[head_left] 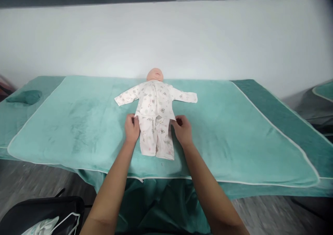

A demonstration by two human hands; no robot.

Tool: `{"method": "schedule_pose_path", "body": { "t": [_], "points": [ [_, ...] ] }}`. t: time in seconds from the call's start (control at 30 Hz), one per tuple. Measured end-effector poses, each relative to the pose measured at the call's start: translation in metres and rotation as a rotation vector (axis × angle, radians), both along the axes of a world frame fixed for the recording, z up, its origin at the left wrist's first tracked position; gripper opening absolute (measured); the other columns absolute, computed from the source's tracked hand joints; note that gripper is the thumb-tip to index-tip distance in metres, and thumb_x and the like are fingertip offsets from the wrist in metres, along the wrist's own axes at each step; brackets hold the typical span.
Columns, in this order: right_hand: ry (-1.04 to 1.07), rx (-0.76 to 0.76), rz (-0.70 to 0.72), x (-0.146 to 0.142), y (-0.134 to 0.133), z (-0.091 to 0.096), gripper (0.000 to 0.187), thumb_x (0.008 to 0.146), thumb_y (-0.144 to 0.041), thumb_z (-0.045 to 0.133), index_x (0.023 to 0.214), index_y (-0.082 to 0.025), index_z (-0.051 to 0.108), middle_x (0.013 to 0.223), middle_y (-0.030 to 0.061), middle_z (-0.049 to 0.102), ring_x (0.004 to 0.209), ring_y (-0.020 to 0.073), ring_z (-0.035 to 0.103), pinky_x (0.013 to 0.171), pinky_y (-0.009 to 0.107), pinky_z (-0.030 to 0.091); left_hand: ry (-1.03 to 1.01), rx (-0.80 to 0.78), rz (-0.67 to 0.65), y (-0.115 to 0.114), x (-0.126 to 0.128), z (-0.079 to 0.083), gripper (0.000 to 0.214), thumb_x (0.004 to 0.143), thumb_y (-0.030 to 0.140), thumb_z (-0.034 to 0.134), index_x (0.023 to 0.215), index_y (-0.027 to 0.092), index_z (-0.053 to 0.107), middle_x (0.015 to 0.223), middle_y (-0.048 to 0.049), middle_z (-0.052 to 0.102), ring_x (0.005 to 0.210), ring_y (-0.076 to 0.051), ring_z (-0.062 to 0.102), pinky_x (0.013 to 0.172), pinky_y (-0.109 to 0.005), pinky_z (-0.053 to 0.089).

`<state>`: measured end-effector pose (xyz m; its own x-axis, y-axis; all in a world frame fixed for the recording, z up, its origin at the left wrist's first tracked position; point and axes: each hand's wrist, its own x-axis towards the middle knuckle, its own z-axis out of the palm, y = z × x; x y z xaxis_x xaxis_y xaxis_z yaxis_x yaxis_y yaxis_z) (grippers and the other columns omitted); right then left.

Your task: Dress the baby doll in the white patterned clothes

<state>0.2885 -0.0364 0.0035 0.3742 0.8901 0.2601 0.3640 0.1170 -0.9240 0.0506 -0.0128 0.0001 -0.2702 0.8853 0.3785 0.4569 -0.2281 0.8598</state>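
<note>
A baby doll lies on its back, its head toward the wall. It wears a white printed baby shirt with both sleeves spread out to the sides. Matching white trousers cover its legs, and the shirt's hem overlaps their waist. At the hem's left corner, my left hand is closed with the cloth pinched between thumb and finger. My right hand pinches the hem's right corner in the same way. The doll's hands and feet do not show.
A light green cover with white piping lies over a massage bed with a face hole at the left. A white wall stands behind it. At lower left, a black chair holds white cloth and a hanger.
</note>
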Motion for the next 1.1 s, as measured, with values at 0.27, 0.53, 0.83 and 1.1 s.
{"method": "schedule_pose_path", "body": {
  "t": [0.27, 0.53, 0.83, 1.1],
  "points": [
    [-0.28, -0.028, 0.187, 0.014, -0.002, -0.001, 0.009, 0.084, -0.032, 0.06, 0.083, -0.023, 0.059, 0.076, -0.0004, 0.06, 0.07, 0.018, 0.052, 0.066, 0.032, 0.041, -0.046, -0.036, -0.002, 0.0, -0.003, -0.002, 0.011, 0.094, 0.027, 0.053, 0.084, 0.024, 0.055, 0.085, -0.0011, 0.063, 0.082, -0.018, 0.058, 0.078, -0.031, 0.047],
    [-0.292, -0.103, 0.14, 0.074, 0.045, -0.002, 0.029, 0.091, -0.047, 0.057, 0.093, -0.02, 0.066, 0.091, 0.0062, 0.067, 0.084, 0.0221, 0.059, 0.084, 0.04, 0.049, -0.162, -0.168, -0.066, 0.024, -0.015, 0.003, 0.008, 0.089, 0.026, 0.056, 0.095, 0.022, 0.06, 0.097, -0.0031, 0.068, 0.085, -0.018, 0.064, 0.078, -0.031, 0.052],
    [-0.371, -0.218, -0.366, 0.147, 0.14, -0.014, 0.044, 0.079, -0.041, 0.069, 0.115, -0.018, 0.06, 0.102, 0.0103, 0.064, 0.089, 0.025, 0.056, 0.096, 0.048, 0.047, 0.655, -0.32, 0.163, 0.114, -0.094, 0.021, 0.067, 0.089, 0.045, 0.066, 0.151, 0.028, 0.051, 0.13, -0.0177, 0.058, 0.125, -0.041, 0.057, 0.103, -0.051, 0.045],
    [-0.31, -0.043, -0.286, 0.165, 0.161, -0.022, 0.022, 0.075, -0.033, 0.063, 0.093, -0.02, 0.064, 0.084, 0.0048, 0.064, 0.078, 0.0213, 0.058, 0.086, 0.042, 0.051, 0.786, -0.221, 0.135, 0.148, -0.106, 0.019, 0.053, 0.1, 0.023, 0.04, 0.149, 0.033, 0.054, 0.124, -0.0116, 0.06, 0.104, -0.03, 0.06, 0.086, -0.039, 0.044]
  ]
}}
